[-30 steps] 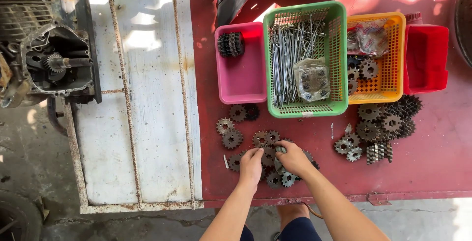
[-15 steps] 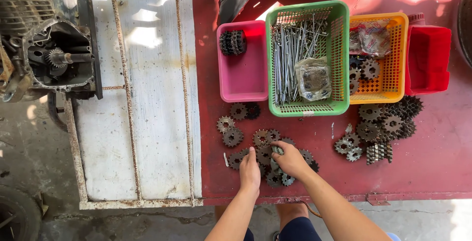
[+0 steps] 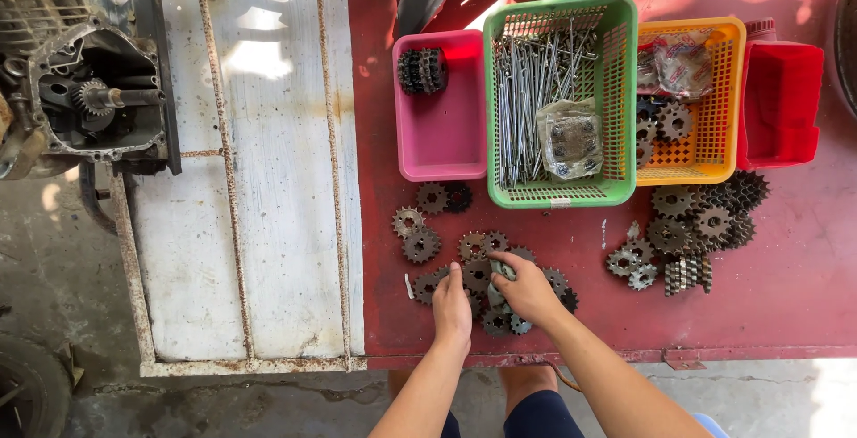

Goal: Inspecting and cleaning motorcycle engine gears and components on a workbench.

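Note:
Both my hands rest on a heap of dark toothed gears (image 3: 478, 264) near the front edge of a red table (image 3: 803, 295). My left hand (image 3: 452, 306) lies flat on the heap's left side, fingers together. My right hand (image 3: 527, 288) curls over gears in the middle of the heap and seems to pinch one. Loose gears (image 3: 418, 234) lie just beyond the heap.
Behind stand a pink tray (image 3: 442, 139) with stacked gears, a green basket (image 3: 616, 90) of long metal rods, a yellow basket (image 3: 714, 148) with gears and bags, and a red bin (image 3: 777, 103). More gears (image 3: 696, 224) lie at right. An open engine case (image 3: 94, 99) is far left.
My left hand has slid slightly toward me along the heap's left side. My right hand has shifted a little and curled tighter over the gears.

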